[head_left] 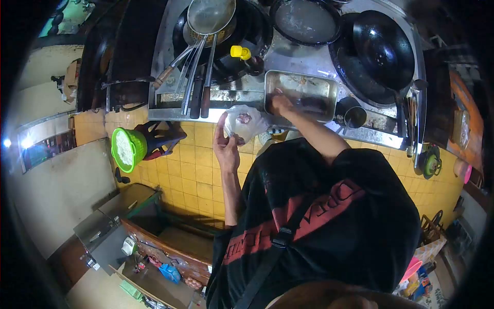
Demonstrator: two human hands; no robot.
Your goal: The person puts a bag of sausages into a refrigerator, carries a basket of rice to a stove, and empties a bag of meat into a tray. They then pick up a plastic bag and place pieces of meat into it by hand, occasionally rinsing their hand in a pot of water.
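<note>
My left hand (226,147) grips a clear plastic bag (246,123) by its side, at the front edge of the metal counter. A few small reddish-brown pieces show inside the bag. Just right of it, my right hand (280,105) reaches into the left end of a rectangular metal tray (333,85), fingers bent together. What those fingers hold, if anything, is hidden. A small pinkish piece (278,91) lies by the fingertips, and dark contents cover the tray's right part.
A strainer (211,18) and long-handled tools lie at the counter's left, beside a yellow-capped bottle (240,52). Behind the tray stands a pan of cloudy liquid (304,21). To the right are a dark wok (383,44) and a metal cup (354,114). A green basket (128,149) stands lower left.
</note>
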